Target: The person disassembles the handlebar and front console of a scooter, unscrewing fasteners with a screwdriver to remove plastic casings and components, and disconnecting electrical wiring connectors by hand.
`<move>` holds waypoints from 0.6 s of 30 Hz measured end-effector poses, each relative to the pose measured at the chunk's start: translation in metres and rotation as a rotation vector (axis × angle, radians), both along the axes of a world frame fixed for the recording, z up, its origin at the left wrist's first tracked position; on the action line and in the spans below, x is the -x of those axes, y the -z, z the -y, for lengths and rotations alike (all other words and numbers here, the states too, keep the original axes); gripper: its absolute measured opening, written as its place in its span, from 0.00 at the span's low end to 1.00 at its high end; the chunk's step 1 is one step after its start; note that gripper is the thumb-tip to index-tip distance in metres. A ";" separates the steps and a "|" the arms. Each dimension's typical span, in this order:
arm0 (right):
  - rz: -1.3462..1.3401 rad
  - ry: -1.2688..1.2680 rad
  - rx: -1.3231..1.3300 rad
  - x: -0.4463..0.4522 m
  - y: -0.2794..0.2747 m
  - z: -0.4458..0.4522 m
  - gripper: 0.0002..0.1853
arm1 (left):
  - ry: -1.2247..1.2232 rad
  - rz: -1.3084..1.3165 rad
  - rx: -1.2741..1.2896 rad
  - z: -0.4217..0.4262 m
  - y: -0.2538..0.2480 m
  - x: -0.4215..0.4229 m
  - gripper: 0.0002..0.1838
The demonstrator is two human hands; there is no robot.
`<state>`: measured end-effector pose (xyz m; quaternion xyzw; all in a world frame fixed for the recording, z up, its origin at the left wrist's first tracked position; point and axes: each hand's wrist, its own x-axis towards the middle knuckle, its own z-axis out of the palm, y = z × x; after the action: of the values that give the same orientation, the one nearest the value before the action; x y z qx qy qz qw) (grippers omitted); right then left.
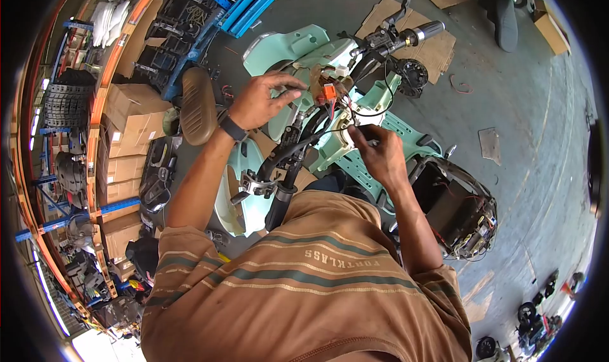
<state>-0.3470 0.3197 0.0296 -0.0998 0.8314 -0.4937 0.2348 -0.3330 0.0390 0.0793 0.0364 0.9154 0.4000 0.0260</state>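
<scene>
A scooter with mint-green body panels (304,43) stands in front of me, its front end taken apart. My left hand (265,99) is at the left of the bundle, thumb and fingers apart, holding nothing that I can see. Beside its fingertips is an orange connector (329,92) on a bundle of wires (343,90). My right hand (382,157) is closed, with thumb and forefinger together near the wires below the bundle. Whatever lies between those fingers is too small to make out. Handlebar grips show at the upper right (426,32) and lower left (281,204).
A brown scooter seat (198,106) lies at the left, near cardboard boxes (134,118) on shelving. Flattened cardboard (438,56) is on the grey floor beyond the scooter. At my right sits a black open housing (458,200) with loose wires.
</scene>
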 end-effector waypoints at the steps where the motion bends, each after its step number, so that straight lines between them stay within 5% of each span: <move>1: 0.007 0.005 0.002 0.002 -0.005 0.010 0.28 | 0.047 -0.052 0.037 -0.005 0.001 0.005 0.10; 7: 0.026 0.011 -0.041 0.020 -0.023 0.058 0.30 | 0.252 -0.177 0.174 -0.010 0.027 0.043 0.15; 12: -0.063 -0.020 -0.180 0.020 -0.015 0.061 0.20 | 0.415 0.123 0.342 -0.006 0.023 0.066 0.16; 18: 0.024 0.004 -0.132 0.018 -0.016 0.059 0.20 | 0.495 0.107 0.427 -0.004 0.023 0.073 0.16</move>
<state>-0.3647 0.2609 0.0456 -0.0764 0.8596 -0.4392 0.2498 -0.4059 0.0433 0.0559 0.2303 0.9394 0.1819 0.1773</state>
